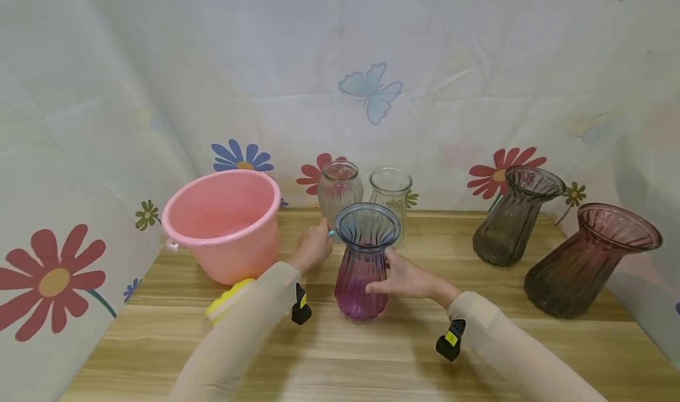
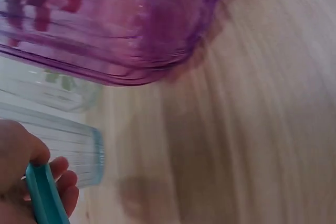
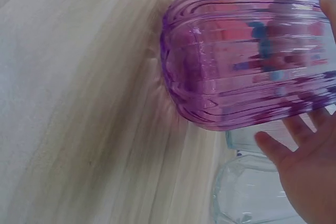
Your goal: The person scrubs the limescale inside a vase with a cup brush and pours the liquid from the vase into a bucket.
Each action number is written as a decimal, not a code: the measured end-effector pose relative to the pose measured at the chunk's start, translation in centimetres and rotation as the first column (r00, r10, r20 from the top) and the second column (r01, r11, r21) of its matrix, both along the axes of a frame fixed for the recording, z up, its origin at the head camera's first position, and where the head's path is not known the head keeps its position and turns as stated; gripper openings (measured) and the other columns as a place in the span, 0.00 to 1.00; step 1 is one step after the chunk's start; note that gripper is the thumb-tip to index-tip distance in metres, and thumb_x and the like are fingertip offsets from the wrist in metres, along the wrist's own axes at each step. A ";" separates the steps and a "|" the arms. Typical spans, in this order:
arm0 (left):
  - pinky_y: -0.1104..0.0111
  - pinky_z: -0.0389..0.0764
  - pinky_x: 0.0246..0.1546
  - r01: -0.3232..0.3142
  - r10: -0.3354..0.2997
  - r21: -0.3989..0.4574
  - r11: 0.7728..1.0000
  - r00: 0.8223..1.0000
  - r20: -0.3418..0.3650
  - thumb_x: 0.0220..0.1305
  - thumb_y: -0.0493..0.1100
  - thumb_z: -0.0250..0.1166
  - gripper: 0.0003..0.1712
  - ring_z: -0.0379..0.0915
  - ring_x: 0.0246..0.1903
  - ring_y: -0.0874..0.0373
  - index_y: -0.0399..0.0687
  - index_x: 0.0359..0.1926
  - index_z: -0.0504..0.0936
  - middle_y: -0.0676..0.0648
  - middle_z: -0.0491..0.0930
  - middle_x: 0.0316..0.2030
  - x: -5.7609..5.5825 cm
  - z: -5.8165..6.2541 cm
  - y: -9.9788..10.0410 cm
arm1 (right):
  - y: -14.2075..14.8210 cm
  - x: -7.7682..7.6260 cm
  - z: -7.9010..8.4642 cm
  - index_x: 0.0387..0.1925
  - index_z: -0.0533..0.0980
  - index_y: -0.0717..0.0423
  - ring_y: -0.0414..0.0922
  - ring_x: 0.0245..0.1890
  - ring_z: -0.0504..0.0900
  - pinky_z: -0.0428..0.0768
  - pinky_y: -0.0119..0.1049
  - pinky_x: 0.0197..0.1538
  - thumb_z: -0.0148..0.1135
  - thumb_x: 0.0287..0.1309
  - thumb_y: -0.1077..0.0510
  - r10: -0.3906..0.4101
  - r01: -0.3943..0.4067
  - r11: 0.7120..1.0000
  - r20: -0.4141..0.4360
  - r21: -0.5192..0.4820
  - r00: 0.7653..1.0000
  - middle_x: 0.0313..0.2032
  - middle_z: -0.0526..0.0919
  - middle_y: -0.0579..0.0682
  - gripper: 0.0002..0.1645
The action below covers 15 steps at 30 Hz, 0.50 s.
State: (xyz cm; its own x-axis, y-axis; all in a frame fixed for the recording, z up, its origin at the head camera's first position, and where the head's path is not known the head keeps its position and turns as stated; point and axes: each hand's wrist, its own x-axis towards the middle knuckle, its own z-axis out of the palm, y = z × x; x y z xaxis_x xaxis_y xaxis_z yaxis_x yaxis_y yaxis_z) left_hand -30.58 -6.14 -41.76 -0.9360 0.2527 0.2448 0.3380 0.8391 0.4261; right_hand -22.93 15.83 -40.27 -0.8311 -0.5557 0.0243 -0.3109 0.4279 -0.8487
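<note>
A ribbed glass vase [image 1: 366,272], blue at its flared rim and purple-pink at its base, stands in front of me. My right hand [image 1: 406,277] grips its right side, thumb on the near side and fingers behind. In the right wrist view, the vase [image 3: 231,61] has its base close over the table. My left hand [image 1: 313,245], left of the vase, holds a teal handle [image 2: 47,195] in its curled fingers; the handle's far part is hidden. Behind the vase are two clear glass vases, a ribbed one [image 1: 340,190] and a plainer one [image 1: 390,182].
A pink bucket [image 1: 241,260] stands at the left, with a yellow-and-white sponge [image 1: 225,301] before it, partly covered by my left sleeve. At the right are a grey glass vase [image 1: 502,231] and a reddish-brown one [image 1: 574,266]. A flowered cloth [image 1: 297,107] hangs behind the wooden table [image 1: 361,360].
</note>
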 end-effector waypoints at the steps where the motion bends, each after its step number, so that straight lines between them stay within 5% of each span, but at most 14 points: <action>1: 0.60 0.74 0.27 0.007 -0.007 -0.011 1.000 1.000 -0.004 0.58 0.36 0.58 0.06 0.75 0.29 0.47 0.41 0.36 0.70 0.42 0.76 0.27 0.0 -0.4 0.1 | -0.1 0.0 0.0 0.62 0.51 0.60 0.50 0.53 0.73 0.72 0.41 0.54 0.71 0.44 0.53 -0.004 0.004 1.000 -0.001 -0.008 1.000 0.54 0.72 0.59 0.49; 5: 0.57 0.75 0.35 0.021 -0.022 -0.067 0.998 1.000 -0.013 0.53 0.35 0.62 0.05 0.75 0.35 0.44 0.40 0.33 0.77 0.42 0.77 0.32 0.1 -2.0 0.3 | -0.3 -0.1 -0.2 0.63 0.50 0.60 0.50 0.53 0.73 0.70 0.42 0.55 0.71 0.43 0.53 -0.040 0.040 0.999 -0.016 -0.020 0.999 0.55 0.71 0.59 0.52; 15: 0.58 0.76 0.35 -0.030 0.036 -0.096 0.995 0.997 0.062 0.52 0.39 0.64 0.05 0.75 0.37 0.48 0.48 0.32 0.80 0.46 0.79 0.35 0.1 -3.7 0.1 | -0.6 -0.2 -0.6 0.66 0.46 0.58 0.50 0.56 0.71 0.68 0.43 0.58 0.71 0.44 0.55 -0.039 0.038 0.998 -0.017 -0.049 0.999 0.59 0.67 0.59 0.55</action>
